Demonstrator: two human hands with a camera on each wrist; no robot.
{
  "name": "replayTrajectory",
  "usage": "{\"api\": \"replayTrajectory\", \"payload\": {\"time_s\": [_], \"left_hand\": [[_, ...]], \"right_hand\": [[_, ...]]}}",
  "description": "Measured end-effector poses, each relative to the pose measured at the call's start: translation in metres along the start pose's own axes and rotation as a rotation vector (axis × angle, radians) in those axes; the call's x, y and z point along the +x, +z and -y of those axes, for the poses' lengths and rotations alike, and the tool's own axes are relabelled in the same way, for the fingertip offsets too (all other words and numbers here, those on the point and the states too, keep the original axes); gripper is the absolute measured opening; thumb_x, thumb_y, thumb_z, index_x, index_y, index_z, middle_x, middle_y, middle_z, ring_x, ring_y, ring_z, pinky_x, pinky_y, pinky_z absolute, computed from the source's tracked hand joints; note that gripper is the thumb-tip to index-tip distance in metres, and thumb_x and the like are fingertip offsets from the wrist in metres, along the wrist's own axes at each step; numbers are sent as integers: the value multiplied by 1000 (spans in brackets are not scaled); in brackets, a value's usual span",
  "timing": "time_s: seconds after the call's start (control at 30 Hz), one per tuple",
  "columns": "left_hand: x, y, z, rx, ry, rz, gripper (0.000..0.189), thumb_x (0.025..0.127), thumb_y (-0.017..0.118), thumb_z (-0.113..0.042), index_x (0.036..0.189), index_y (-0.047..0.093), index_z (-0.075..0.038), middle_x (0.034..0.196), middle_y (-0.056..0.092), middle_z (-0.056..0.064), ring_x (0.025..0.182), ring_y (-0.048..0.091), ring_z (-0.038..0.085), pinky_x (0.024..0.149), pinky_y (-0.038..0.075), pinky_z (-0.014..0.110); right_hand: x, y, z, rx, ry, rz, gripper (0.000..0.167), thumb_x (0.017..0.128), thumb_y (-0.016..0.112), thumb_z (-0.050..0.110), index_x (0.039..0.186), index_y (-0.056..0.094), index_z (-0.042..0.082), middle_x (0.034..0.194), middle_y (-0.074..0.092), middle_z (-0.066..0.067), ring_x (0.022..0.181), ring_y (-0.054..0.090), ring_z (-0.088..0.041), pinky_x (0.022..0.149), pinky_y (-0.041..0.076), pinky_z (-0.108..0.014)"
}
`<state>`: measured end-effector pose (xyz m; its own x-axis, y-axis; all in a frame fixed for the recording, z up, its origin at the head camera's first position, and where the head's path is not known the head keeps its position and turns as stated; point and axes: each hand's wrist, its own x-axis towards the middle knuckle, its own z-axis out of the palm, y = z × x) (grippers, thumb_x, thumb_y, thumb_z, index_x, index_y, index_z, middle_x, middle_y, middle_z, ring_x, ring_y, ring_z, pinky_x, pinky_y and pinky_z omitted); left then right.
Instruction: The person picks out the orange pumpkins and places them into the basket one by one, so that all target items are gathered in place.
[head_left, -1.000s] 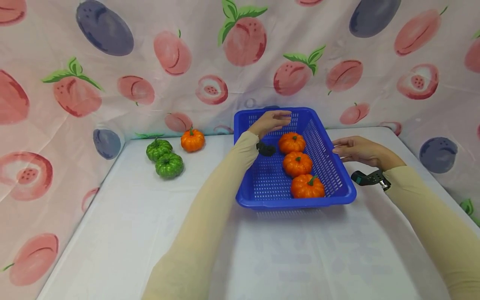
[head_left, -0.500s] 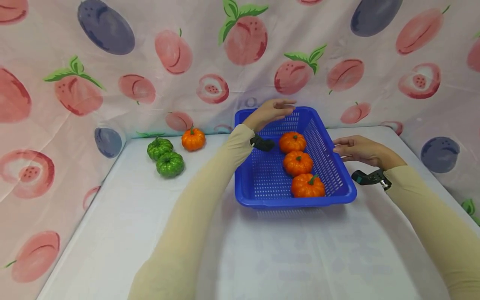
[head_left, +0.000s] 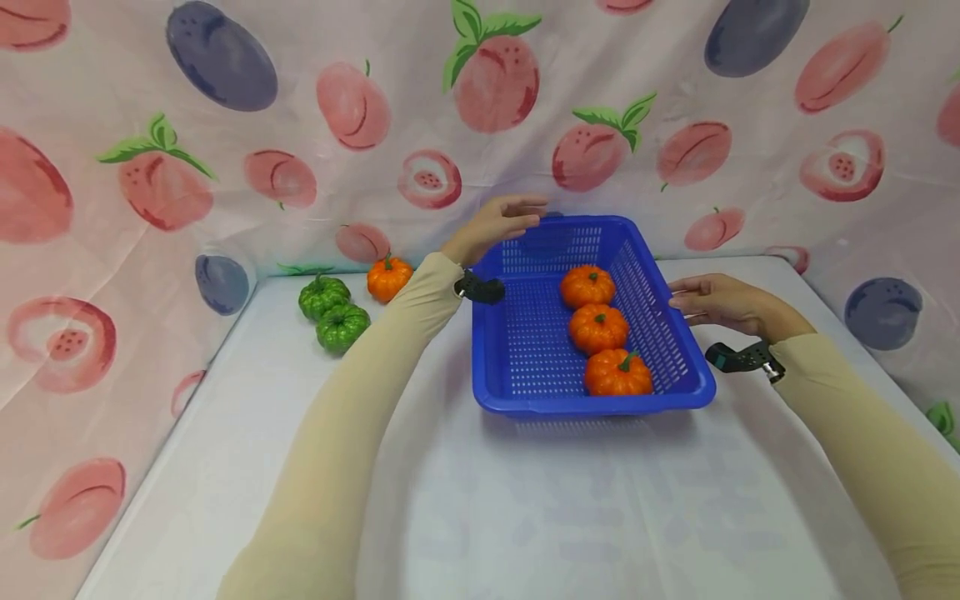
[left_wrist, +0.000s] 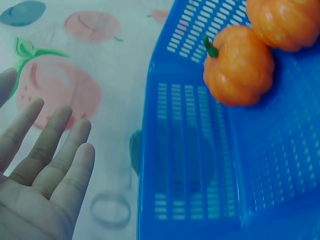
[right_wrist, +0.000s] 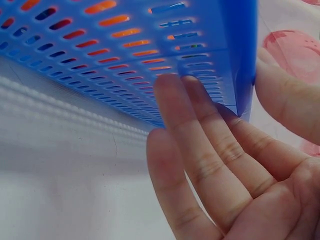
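Note:
A blue plastic basket (head_left: 592,407) with slotted walls holds a row of orange pumpkins (head_left: 599,328) along its right side. My left hand (head_left: 491,227), fingers apart and holding nothing, hovers by the basket's back left corner. In the left wrist view its palm (left_wrist: 30,205) lies outside the basket wall. At the right rim, my right hand (head_left: 727,304) lightly grips the basket; the right wrist view shows the thumb (right_wrist: 287,100) against the rim and the fingers (right_wrist: 205,160) under it beside the outer wall.
On the white table (head_left: 570,508), left of the basket, sit two green pumpkins (head_left: 342,327) side by side and another orange pumpkin (head_left: 387,279), partly overlapped by my left sleeve (head_left: 352,400). A fruit-print cloth (head_left: 292,229) hangs behind and at the left.
My left hand has risen from over the basket and moved left toward its back left corner. My right hand, the basket and the pumpkins stay in place.

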<state>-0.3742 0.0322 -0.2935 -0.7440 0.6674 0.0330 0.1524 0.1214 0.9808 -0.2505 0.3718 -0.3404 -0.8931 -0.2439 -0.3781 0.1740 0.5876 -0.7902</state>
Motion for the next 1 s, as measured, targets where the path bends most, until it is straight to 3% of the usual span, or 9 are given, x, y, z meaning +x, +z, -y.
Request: {"api": "replayTrajectory", "payload": {"time_s": [0.13, 0.43, 0.7, 0.87, 1.0], "left_hand": [[-9, -10, 1, -4, 0, -20, 46, 97, 49, -9, 141, 40, -1, 145, 42, 20, 133, 42, 27, 116, 29, 42], [-29, -37, 7, 56, -21, -82, 47, 96, 52, -13, 141, 40, -3, 145, 41, 18, 135, 40, 29, 114, 32, 35], [-46, -62, 17, 58, -18, -205, 48, 94, 54, -9, 140, 41, 0, 144, 43, 19, 132, 44, 27, 114, 33, 36], [-62, -80, 27, 59, -58, -280, 47, 95, 53, -8, 140, 41, 0, 143, 43, 20, 132, 44, 29, 114, 33, 37], [-78, -92, 37, 45, -90, -302, 48, 96, 50, -8, 141, 38, -1, 145, 40, 21, 134, 40, 31, 115, 31, 39]], "right_hand": [[1, 0, -1, 6, 2, 5, 66, 97, 52, 29, 144, 25, -8, 117, 66, -3, 95, 62, -1, 102, 43, -52], [0, -1, -1, 11, -1, 10, 64, 97, 51, 28, 144, 25, -9, 110, 67, 8, 93, 62, 0, 101, 46, -48], [1, -2, -2, 15, 1, 12, 65, 97, 50, 28, 144, 24, -9, 107, 67, 11, 93, 62, 0, 100, 46, -48], [0, -2, 0, 13, 7, 11, 65, 97, 51, 29, 144, 25, -7, 105, 67, 14, 94, 63, 0, 101, 45, -50], [1, -2, -1, 22, 8, 21, 64, 97, 50, 28, 144, 24, -8, 104, 67, 15, 93, 63, -1, 101, 46, -48]]}}
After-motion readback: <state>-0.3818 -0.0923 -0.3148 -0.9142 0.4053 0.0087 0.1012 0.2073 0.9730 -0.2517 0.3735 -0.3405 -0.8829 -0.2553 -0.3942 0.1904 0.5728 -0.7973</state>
